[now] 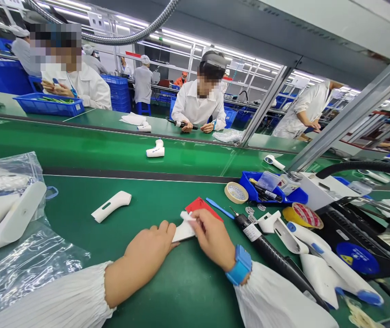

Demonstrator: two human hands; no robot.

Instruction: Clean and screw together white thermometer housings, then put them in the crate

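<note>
My left hand (152,246) is closed over a white plastic shell piece (184,232) just above the green bench. The fingers cover much of the shell. At its far end, my right hand (211,234) pinches a small white piece (187,216), whose kind I cannot make out; it touches the shell. A blue wristband (241,264) is on my right wrist. Just beyond my right fingers lies a red square sheet (204,208), with a blue pry stick (219,208) beside it. Another white shell half (111,206), with a slot, rests to the left.
Clear bags (33,264) and white housings (13,218) lie at left. To my right are an electric screwdriver (263,241), a tape roll (236,193), a blue tray (273,189) and white-and-blue devices (338,259). A green conveyor (112,152) crosses ahead, with co-workers beyond.
</note>
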